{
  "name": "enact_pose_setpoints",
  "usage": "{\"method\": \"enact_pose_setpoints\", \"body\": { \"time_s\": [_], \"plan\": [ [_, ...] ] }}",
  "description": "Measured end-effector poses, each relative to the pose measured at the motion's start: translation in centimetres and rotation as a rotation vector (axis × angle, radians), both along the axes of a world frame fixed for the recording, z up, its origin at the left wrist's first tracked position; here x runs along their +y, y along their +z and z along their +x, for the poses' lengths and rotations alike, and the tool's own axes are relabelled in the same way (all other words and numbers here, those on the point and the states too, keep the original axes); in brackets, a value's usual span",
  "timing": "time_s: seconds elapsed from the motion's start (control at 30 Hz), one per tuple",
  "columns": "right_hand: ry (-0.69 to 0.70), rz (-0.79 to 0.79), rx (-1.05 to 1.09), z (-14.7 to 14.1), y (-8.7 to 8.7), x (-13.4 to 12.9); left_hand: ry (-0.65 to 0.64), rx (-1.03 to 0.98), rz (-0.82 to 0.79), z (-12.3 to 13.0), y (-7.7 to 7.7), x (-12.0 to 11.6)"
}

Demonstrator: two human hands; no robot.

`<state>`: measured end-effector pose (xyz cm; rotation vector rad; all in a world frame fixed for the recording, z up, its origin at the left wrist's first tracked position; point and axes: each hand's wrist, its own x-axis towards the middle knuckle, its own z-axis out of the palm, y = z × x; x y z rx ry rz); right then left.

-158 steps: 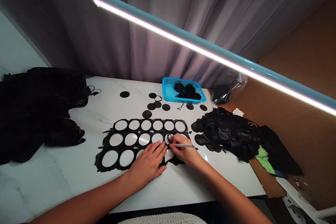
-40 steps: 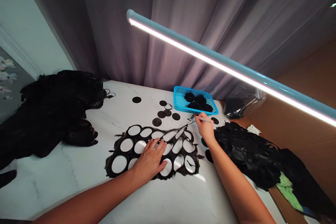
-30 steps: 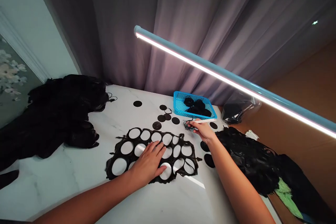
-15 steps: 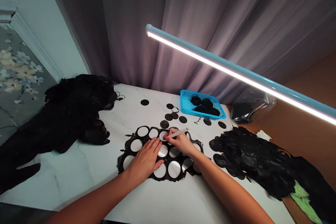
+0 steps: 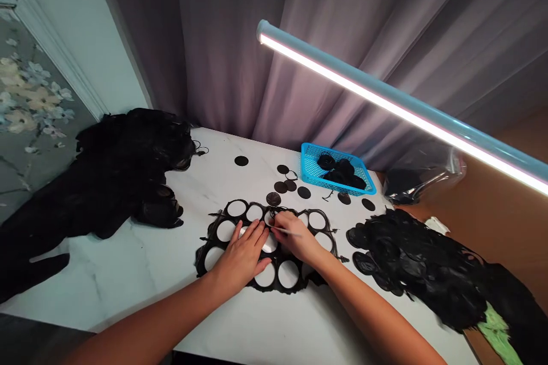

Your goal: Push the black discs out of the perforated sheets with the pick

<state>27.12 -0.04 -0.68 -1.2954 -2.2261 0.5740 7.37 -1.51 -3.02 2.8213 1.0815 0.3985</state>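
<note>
A thin black sheet [image 5: 276,270] with rows of large round holes lies flat on the white table [image 5: 240,325], which shows through the holes. My left hand [image 5: 240,254] rests palm down on its middle, fingers stretched out and slightly spread. Just to the right, near the sheet's upper edge, my right hand [image 5: 297,239] is closed around a slim, pale pen-like tool [image 5: 291,233]. Its tip is hidden by the fingers, close to a hole's rim. Thin black strands [image 5: 280,210] curl just beyond this hand.
Several black discs [image 5: 273,199] lie beyond the sheet. A blue basket [image 5: 311,174] holds black pieces at the back. Heaps of black material sit left [image 5: 107,177] and right [image 5: 415,256]. A lit tube lamp [image 5: 385,104] crosses above, and a clear bag [image 5: 422,177] stands back right.
The tool in my right hand has tipped lower, and that hand has turned over the hole's rim. Black strands now show beyond it. My left hand stays flat; the view has shifted slightly.
</note>
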Motion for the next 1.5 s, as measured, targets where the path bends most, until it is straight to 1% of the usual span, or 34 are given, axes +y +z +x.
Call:
{"method": "enact_pose_setpoints", "body": {
  "time_s": [0.07, 0.1, 0.13, 0.17, 0.23, 0.27, 0.3, 0.33, 0.37, 0.43, 0.47, 0.53, 0.63, 0.67, 0.7, 0.77, 0.87, 0.93, 1.03, 1.2, 1.33, 1.43, 1.5],
  "plan": [
    [0.064, 0.107, -0.166, 0.0, 0.1, -0.1, 0.004, -0.005, 0.001, 0.0, -0.1, 0.0],
    [0.059, 0.144, -0.219, 0.3, 0.2, 0.1, 0.006, -0.004, 0.003, 0.0, -0.1, 0.0],
    [0.002, 0.173, -0.245, 0.9, 0.4, 0.5, 0.007, -0.001, 0.005, 0.0, -0.1, 0.0],
    [-0.108, 0.195, -0.25, 1.8, 0.6, 1.0, 0.006, 0.001, 0.004, -0.1, -0.1, 0.0],
    [-0.41, 0.226, -0.218, 4.0, 1.1, 2.6, 0.002, -0.001, -0.007, -0.1, -0.1, 0.0],
    [-0.537, 0.239, -0.197, 5.1, 1.4, 3.5, -0.001, -0.003, -0.017, -0.1, 0.0, 0.0],
    [-0.628, 0.256, -0.163, 6.1, 1.8, 4.3, -0.003, -0.003, -0.03, -0.2, 0.1, 0.0],
    [-0.685, 0.264, -0.111, 6.7, 2.1, 5.0, -0.003, -0.002, -0.044, -0.2, 0.2, 0.0],
    [-0.699, 0.248, -0.031, 7.1, 2.3, 5.6, -0.004, -0.004, -0.056, -0.2, 0.3, 0.0],
    [-0.649, 0.155, 0.153, 6.5, 2.4, 6.3, -0.009, -0.023, -0.072, -0.3, 0.7, 0.0],
    [-0.597, 0.082, 0.236, 5.8, 2.3, 6.4, -0.009, -0.039, -0.07, -0.3, 0.9, 0.0],
    [-0.46, -0.107, 0.399, 3.6, 1.9, 6.3, 0.011, -0.068, -0.048, -0.6, 1.6, 0.2],
    [-0.25, -0.391, 0.622, 0.3, 1.1, 5.4, 0.093, -0.066, -0.017, -1.4, 2.5, 0.4],
    [-0.191, -0.456, 0.658, -0.6, 0.9, 5.0, 0.118, -0.053, -0.01, -1.8, 2.6, 0.5],
    [-0.151, -0.482, 0.649, -1.3, 0.7, 4.6, 0.133, -0.036, -0.003, -2.1, 2.6, 0.5],
    [-0.104, -0.449, 0.558, -2.2, 0.5, 3.9, 0.135, -0.009, 0.014, -2.7, 2.2, 0.5],
    [-0.074, -0.337, 0.424, -2.8, 0.2, 3.2, 0.124, -0.022, 0.032, -3.3, 1.1, 0.4],
    [-0.061, -0.316, 0.402, -2.9, -0.1, 3.1, 0.126, -0.048, 0.035, -3.4, 0.5, 0.3],
    [-0.045, -0.325, 0.401, -3.1, -0.4, 3.0, 0.133, -0.076, 0.025, -3.3, 0.0, 0.3],
    [-0.032, -0.265, 0.372, -3.3, -0.5, 3.1, 0.122, -0.057, -0.008, -3.4, -0.2, 0.3],
    [-0.043, -0.207, 0.313, -3.5, -0.5, 2.9, 0.119, -0.083, -0.02, -3.5, -0.2, 0.3],
    [-0.031, -0.107, 0.156, -4.1, -0.7, 2.2, 0.129, -0.075, -0.019, -3.6, 0.0, 0.3],
    [0.047, -0.002, 0.013, -4.6, -0.8, 1.7, 0.129, -0.064, -0.027, -3.6, 0.2, 0.3]
  ]
}}
